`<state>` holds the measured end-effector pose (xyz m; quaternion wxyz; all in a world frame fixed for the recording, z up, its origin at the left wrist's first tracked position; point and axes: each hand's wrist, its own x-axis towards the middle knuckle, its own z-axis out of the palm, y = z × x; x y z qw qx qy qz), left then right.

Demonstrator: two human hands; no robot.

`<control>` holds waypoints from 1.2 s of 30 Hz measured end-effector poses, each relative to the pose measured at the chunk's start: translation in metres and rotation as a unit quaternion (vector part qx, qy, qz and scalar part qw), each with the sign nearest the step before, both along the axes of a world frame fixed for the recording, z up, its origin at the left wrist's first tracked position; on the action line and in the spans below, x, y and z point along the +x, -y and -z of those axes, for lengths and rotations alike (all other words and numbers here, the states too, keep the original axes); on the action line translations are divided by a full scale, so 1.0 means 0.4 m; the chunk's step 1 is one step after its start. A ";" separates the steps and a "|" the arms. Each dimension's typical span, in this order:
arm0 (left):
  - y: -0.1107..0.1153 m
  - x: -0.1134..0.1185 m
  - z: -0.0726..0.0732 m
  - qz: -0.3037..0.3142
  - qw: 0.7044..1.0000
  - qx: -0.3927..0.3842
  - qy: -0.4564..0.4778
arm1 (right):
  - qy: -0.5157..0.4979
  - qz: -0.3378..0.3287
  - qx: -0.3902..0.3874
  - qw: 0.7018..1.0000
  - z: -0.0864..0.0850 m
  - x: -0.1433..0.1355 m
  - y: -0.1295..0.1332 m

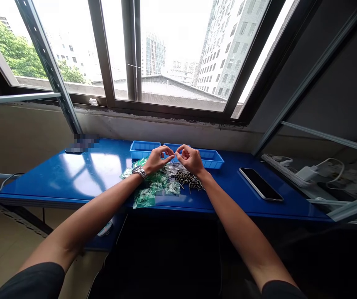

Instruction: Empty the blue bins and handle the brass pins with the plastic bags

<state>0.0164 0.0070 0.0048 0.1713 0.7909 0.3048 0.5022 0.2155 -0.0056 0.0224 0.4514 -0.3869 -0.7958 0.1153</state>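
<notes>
My left hand (157, 160), with a wristwatch (140, 171) on its wrist, is closed in a pinch above the heap. Its fingertips meet those of my right hand (191, 160), which is pinched as well. Whatever lies between the fingertips is too small to make out. Small green plastic bags (145, 198) and clear bags (172, 188) are spread beneath my left hand. Under my right hand lies a loose pile of dark and brass-coloured screws (189, 180). Just behind the hands stand three blue plastic bins (136, 154); the middle one is partly covered by my fingers.
The blue table (110, 182) runs along the wall under a window. A phone (261, 184) lies at the right, near a power strip with a white charger (306, 173). A blurred dark object (81, 143) is at the far left corner. Metal shelf posts (69, 108) flank the table.
</notes>
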 end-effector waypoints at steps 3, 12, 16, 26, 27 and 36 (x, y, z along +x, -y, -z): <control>0.000 -0.002 -0.002 -0.014 1.000 0.001 0.016 | 0.007 -0.005 -0.013 1.000 0.002 0.004 -0.007; 0.001 -0.001 -0.003 -0.010 1.000 0.000 0.029 | 0.041 -0.037 -0.042 0.998 0.015 0.001 -0.018; -0.002 -0.003 -0.002 -0.016 1.000 0.000 0.025 | 0.026 -0.017 -0.023 0.999 0.008 0.003 -0.014; -0.002 0.002 0.005 -0.006 0.999 0.014 -0.029 | -0.003 0.005 0.005 1.000 0.003 -0.006 0.001; -0.002 0.002 0.006 -0.007 0.999 0.014 -0.028 | -0.003 0.002 0.004 1.000 0.003 -0.006 0.001; 0.000 -0.002 -0.001 -0.023 1.000 0.012 0.017 | 0.007 -0.020 -0.028 0.999 0.012 0.001 -0.013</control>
